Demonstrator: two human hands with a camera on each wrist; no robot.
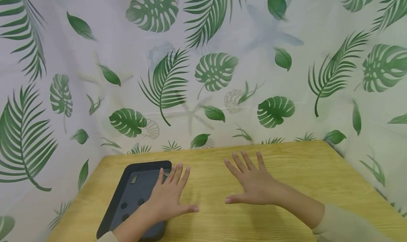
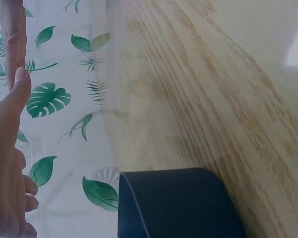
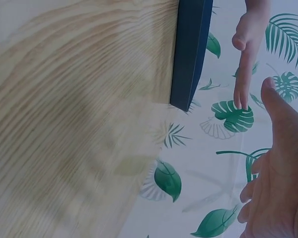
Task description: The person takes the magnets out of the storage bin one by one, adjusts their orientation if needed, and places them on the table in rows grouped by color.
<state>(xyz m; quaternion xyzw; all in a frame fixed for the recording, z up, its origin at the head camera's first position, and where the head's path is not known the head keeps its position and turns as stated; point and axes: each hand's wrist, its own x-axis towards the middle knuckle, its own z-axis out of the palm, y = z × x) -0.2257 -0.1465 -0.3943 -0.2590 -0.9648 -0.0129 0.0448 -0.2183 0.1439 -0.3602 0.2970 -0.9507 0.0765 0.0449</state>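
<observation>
Both hands are held out over the table with fingers spread, and neither holds anything. In the head view my left hand (image 1: pixel 168 196) hovers over the right side of a dark grey tray (image 1: pixel 109 208), hiding part of it. Several small dark round pieces (image 1: pixel 124 206) lie inside, with a small rectangular piece (image 1: pixel 134 179) near the far end. My right hand (image 1: pixel 255 187) is above the wooden surface, to the right of the tray. From the right wrist view, the tray's outer wall (image 3: pixel 191 54) stands beyond the right hand (image 3: pixel 285 173).
A wood-grain table (image 1: pixel 210 185) extends under both hands and the tray. Behind it and along its sides hangs a white curtain (image 1: pixel 241 125) printed with green leaves, shells and starfish.
</observation>
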